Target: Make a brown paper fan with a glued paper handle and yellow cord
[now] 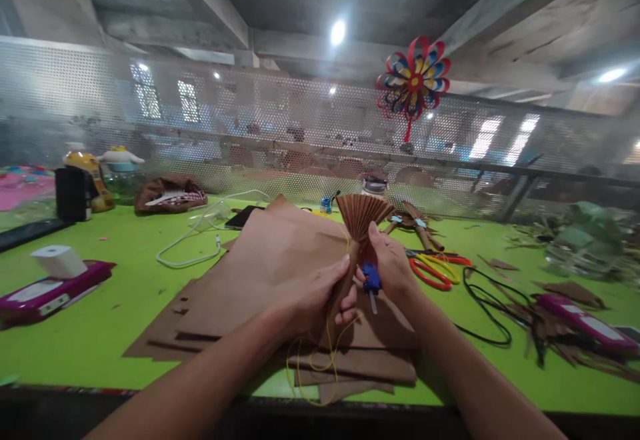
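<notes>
A pleated brown paper fan (361, 212) with a rolled handle stands tilted above the stacked paper. My left hand (315, 290) is closed around the fan's rolled handle. My right hand (387, 260) grips the fan where the pleats gather, its thumb pressed on the edge and its other fingers mostly hidden. Yellow thread (327, 360) hangs from the handle and loops down over the front of the brown paper sheets (250, 280). A blue glue gun (371, 279) shows between my hands, partly covered by my right hand.
Scissors (434, 272) with red and yellow handles and a black cord (470, 287) lie at right. A white cable (175, 263), a white adapter (59, 262) and a purple power strip (55, 293) are at left. Behind the green table (150, 293) stands a perforated metal screen (280, 107).
</notes>
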A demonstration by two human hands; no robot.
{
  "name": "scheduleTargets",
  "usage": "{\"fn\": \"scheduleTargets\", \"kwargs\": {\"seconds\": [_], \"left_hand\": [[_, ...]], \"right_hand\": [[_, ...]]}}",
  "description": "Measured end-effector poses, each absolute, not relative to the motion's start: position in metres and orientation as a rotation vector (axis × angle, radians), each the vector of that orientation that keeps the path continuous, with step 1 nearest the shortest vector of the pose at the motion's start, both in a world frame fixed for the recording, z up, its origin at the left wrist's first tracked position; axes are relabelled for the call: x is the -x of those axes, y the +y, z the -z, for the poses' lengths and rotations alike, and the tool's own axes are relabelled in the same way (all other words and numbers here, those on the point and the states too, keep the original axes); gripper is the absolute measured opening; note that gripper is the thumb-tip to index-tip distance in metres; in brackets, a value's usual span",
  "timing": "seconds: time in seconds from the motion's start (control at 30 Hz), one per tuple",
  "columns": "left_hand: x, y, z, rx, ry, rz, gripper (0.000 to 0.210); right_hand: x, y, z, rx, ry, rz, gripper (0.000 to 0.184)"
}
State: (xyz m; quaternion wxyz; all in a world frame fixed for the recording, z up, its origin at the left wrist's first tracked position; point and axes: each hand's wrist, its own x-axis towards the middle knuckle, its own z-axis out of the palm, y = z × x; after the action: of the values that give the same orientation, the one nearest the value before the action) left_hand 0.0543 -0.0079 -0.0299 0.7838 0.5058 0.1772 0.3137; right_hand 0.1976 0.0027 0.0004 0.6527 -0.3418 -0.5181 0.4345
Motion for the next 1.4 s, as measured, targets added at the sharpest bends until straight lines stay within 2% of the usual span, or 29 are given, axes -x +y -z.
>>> {"fn": "scheduleTargets", "kwargs": {"seconds": [0.1,0.33,0.43,0.67,0.77,0.93,1.17,1.4], "left_hand": [[-0.055,-0.007,0.023,-1.089,0.377,-0.786,0.035],[-0.046,0.002,0.014,-1.077,0.447,-1.031,0.039],[-0.046,0.003,0.017,-1.057,0.461,-1.086,0.041],[-0.035,0.013,0.009,-0.913,0.471,-1.296,0.039],[-0.028,0.019,0.006,-0.869,0.464,-1.371,0.033],[-0.028,0.022,0.007,-0.837,0.489,-1.401,0.021],[-0.028,0.017,0.002,-0.833,0.430,-1.291,0.021],[-0.018,0.035,0.007,-0.955,0.510,-1.294,0.017]], "right_hand": [[-0.196,0.003,0.000,0.719,-1.331,-1.034,0.042],[-0.182,-0.003,0.010,0.841,-1.503,-0.781,0.030],[-0.176,-0.004,0.016,0.829,-1.523,-0.854,0.027],[-0.171,0.000,0.035,0.965,-1.649,-0.923,0.038],[-0.165,-0.002,0.044,0.998,-1.726,-1.065,0.041],[-0.154,-0.009,0.054,0.955,-1.735,-1.269,0.039],[-0.156,-0.015,0.048,0.894,-1.550,-1.500,0.039],[-0.160,-0.017,0.039,0.848,-1.526,-1.484,0.038]]}}
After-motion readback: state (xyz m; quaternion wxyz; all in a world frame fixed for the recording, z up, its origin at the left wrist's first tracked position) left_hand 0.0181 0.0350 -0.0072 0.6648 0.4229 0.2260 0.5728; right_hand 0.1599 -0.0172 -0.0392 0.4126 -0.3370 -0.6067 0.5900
